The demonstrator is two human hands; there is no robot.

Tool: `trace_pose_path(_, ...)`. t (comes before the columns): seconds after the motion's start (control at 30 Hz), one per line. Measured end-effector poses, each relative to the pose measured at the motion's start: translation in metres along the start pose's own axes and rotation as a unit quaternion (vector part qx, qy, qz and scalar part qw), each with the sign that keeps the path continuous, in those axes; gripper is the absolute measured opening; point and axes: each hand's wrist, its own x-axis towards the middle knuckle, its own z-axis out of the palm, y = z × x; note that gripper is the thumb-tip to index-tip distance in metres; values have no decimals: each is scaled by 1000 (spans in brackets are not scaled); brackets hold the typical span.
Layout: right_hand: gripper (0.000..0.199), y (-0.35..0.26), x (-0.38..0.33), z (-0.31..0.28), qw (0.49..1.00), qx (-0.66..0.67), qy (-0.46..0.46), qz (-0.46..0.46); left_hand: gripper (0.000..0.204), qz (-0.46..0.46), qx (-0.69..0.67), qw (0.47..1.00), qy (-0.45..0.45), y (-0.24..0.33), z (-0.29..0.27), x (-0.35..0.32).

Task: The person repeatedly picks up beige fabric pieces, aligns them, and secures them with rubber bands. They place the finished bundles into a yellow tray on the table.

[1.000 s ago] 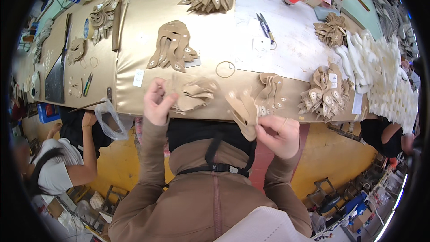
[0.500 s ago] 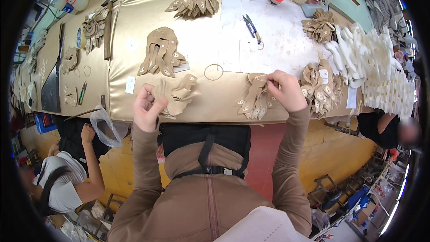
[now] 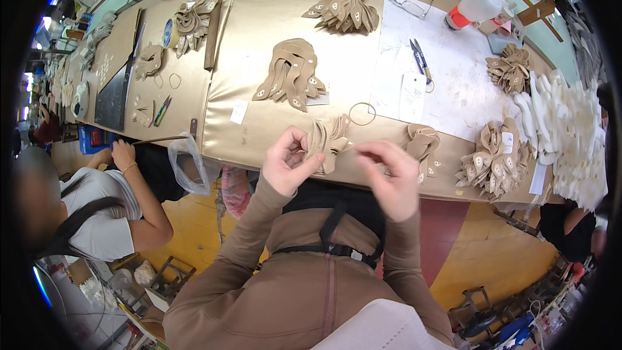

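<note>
While left hand (image 3: 285, 167) fingers clamp tan cutouts (image 3: 326, 142) above counter (image 3: 259, 136) edge, right hand (image 3: 389, 175) hovers beside them, fingers loosely curled, empty

Left hand (image 3: 285, 167) raised, fingers curled shut in a grip. Right hand (image 3: 391, 178) beside it, fingers bent, blurred. Both forearms angled inward.
</note>
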Motion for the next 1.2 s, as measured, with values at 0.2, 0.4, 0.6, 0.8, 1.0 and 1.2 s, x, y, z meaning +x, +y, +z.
trace_pose_path(0.2, 23, 4, 3, 39, 995, 58, 22, 83, 20, -3, -3, 999, -36, 8, 2, -6)
trace_pose_path(0.4, 20, 6, 1, 38, 997, 57, 27, 52, 21, -5, -6, 999, -45, 7, 3, -9)
trace_pose_path(0.6, 13, -10, -1, 16, 997, -34, 73, 20, 25, -5, -42, 999, -16, 0, -13, -10)
trace_pose_path(0.8, 19, -40, -26, -46, 984, -134, -29, -113, 20, 80, -55, 993, 72, 6, -49, 3)
trace_pose_path(1.0, 29, -47, -48, -106, 948, -199, -203, -141, 20, 81, -53, 988, 117, 5, -75, 9)
trace_pose_path(1.2, 18, 19, -19, -114, 952, -294, -86, -12, 19, 59, -28, 995, 71, 3, -64, 9)
